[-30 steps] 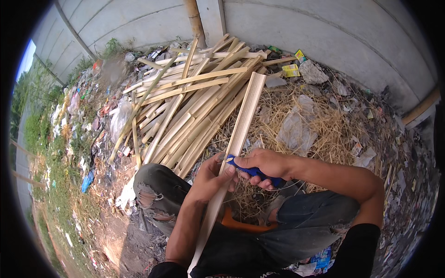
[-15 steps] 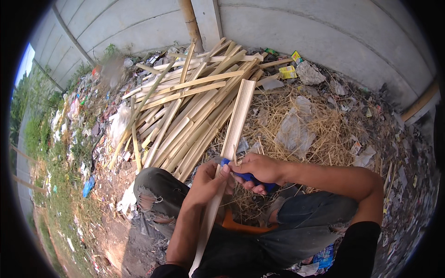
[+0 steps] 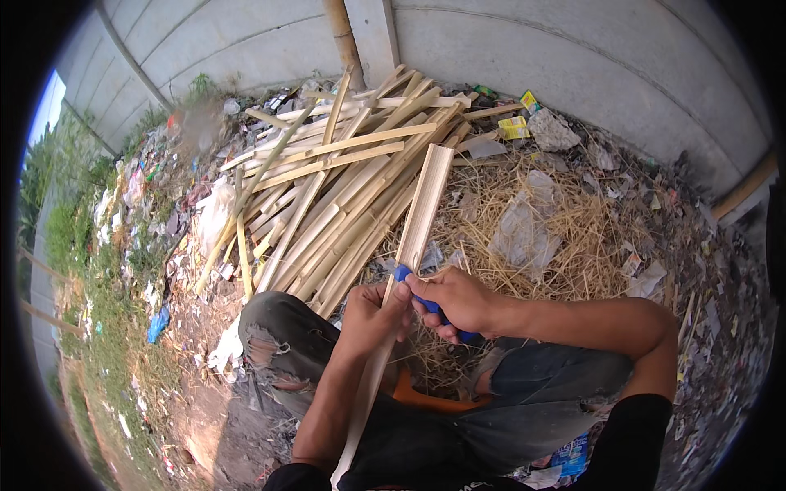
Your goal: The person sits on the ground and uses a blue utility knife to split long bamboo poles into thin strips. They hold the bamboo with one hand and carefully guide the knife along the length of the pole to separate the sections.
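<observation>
the person is sitting low on the ground, knees apart, in torn grey jeans [image 3: 278, 344]. the left hand [image 3: 372, 315] is wrapping closed around a long split bamboo strip [image 3: 413, 237], gripping it at about mid-length. the strip is running from near the lower edge of the view, between the knees, up and away toward the pile of split bamboo [image 3: 344, 180], its far end raised and lying over the pile's right edge. the right hand [image 3: 458, 299] is closed around a blue-handled knife [image 3: 426, 303]; the blue handle is showing between thumb and fingers, and its upper end is touching the strip just beside the left hand. the blade itself cannot be made out. both hands are touching or nearly touching each other at the strip.

something orange [image 3: 422, 399] is showing under the legs; what it is cannot be told. dry straw [image 3: 565, 221] is covering the ground to the right of the pile, with a crumpled clear plastic bag [image 3: 520, 233] lying on it. a grey concrete wall [image 3: 573, 57] is standing behind the pile. scattered litter [image 3: 155, 213] is lying along the left side, by grass.
</observation>
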Available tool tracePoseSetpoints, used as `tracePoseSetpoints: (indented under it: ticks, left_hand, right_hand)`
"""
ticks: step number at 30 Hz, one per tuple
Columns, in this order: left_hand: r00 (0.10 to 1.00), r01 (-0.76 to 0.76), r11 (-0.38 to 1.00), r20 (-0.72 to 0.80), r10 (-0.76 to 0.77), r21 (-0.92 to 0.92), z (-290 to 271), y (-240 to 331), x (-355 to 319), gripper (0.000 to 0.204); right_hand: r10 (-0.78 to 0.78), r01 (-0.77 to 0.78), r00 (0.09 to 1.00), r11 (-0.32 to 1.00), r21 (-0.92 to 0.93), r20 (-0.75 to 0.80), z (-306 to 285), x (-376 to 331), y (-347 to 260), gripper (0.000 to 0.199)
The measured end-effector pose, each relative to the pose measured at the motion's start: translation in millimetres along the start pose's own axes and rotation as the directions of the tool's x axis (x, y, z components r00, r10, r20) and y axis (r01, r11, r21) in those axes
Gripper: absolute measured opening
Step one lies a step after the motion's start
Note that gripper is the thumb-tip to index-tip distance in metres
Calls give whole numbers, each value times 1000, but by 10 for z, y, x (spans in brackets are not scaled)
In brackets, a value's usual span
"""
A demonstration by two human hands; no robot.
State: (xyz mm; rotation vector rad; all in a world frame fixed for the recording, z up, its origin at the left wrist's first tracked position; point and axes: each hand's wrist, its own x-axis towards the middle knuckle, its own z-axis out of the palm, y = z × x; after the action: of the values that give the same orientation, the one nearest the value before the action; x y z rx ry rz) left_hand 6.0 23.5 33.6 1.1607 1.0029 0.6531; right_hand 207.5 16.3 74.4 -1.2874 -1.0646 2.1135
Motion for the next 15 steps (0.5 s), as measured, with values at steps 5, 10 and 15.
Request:
tracePoseSetpoints:
  ticks: [5, 10, 15]
  left_hand:
    - [995, -83, 991, 50, 89, -102, -11, -39, 3, 44]
    - [986, -164, 976, 3, 166, -142, 115, 81, -24, 39]
    - [996, -87, 995, 8, 88, -48, 32, -5, 11, 41]
  right_hand:
    - [59, -65, 989, 997, 41, 132, -63, -35, -47, 52]
    - [174, -187, 951, 982, 24, 256, -195, -89, -162, 50]
    - [24, -25, 999, 1000, 12, 21, -9, -55, -87, 49]
